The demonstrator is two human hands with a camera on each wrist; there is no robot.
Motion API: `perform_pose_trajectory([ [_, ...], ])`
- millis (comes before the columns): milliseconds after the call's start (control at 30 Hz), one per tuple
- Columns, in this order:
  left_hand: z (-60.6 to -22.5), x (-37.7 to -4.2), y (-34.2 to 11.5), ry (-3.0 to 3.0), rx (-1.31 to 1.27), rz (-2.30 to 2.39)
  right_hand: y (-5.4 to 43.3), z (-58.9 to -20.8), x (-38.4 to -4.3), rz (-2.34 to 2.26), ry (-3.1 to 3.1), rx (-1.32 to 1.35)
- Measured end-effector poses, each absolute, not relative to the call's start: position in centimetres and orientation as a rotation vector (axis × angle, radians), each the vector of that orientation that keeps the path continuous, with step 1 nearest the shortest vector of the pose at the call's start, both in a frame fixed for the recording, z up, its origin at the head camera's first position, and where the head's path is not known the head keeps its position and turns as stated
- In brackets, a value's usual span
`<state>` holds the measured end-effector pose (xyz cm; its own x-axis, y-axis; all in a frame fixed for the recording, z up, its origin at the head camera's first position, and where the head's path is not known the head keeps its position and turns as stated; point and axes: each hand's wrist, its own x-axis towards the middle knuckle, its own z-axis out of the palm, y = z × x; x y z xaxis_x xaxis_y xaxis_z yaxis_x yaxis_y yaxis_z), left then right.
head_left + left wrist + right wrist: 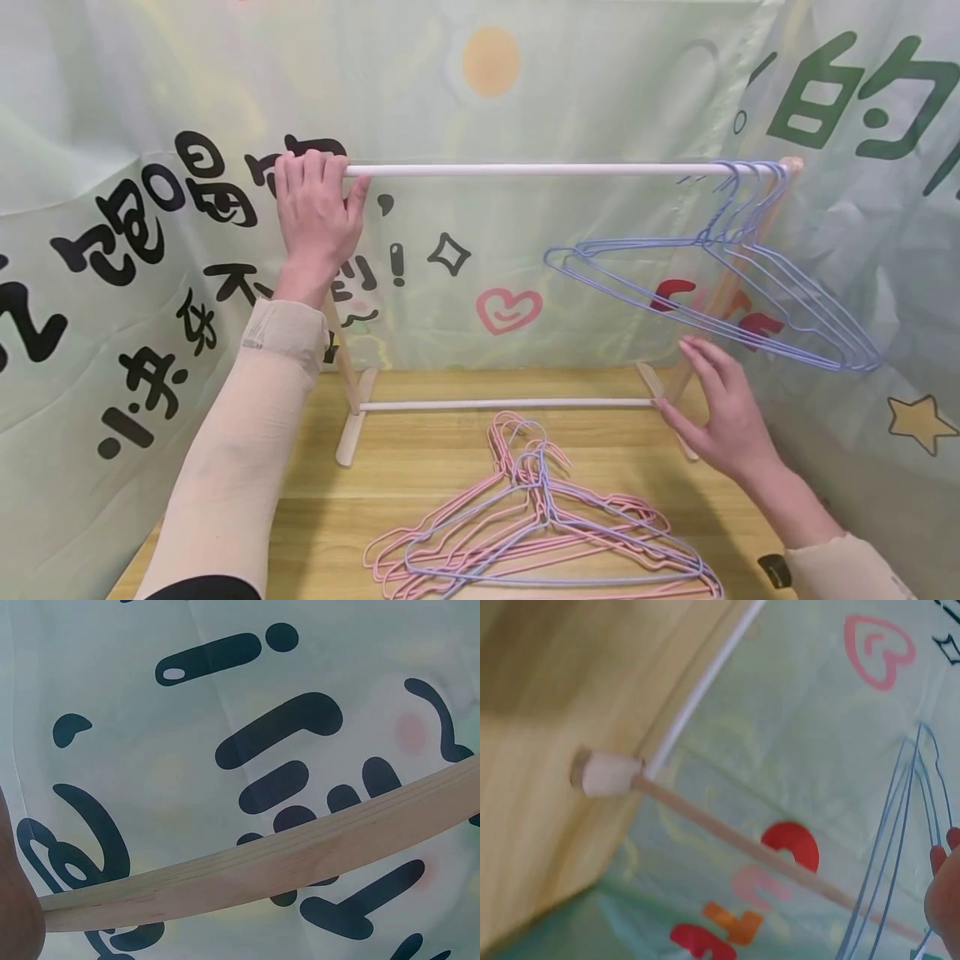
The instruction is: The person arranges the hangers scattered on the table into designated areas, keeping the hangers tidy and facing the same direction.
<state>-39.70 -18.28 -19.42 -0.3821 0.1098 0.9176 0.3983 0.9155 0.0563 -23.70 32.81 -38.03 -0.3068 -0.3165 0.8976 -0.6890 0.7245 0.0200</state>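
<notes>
A small clothes rack with wooden legs stands on the table, its white top rail (pixel 525 170) running across the head view. My left hand (pixel 318 204) grips the rail's left end, fingers bent over the top. Several blue wire hangers (pixel 712 308) hang together at the rail's right end. Below them my right hand (pixel 723 412) is in the air, fingers extended and holding nothing. In the right wrist view its fingertips (pixel 952 838) overlap the blue hangers (pixel 904 825). A pile of pink hangers (pixel 465 542) with blue ones among them lies in front of the rack.
Under the rack is a wood-grain table (pixel 420 475). A white lower bar (pixel 510 404) joins the two legs. Printed cloth (pixel 420 92) hangs behind and at both sides. A small dark object (pixel 774 571) lies near the right sleeve.
</notes>
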Motion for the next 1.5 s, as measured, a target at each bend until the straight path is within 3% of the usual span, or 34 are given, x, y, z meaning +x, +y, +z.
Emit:
perform_pose_trajectory([
  [733, -19.3, -39.7, -18.4, -1.932, -0.375, -0.314, 28.7, -47.1, -18.9, 0.515, -2.371, 0.964],
  [1500, -19.5, -39.6, -18.4, -1.948, -0.376, -0.327, 27.5, -49.6, -16.8, 0.462, -2.703, 1.014],
])
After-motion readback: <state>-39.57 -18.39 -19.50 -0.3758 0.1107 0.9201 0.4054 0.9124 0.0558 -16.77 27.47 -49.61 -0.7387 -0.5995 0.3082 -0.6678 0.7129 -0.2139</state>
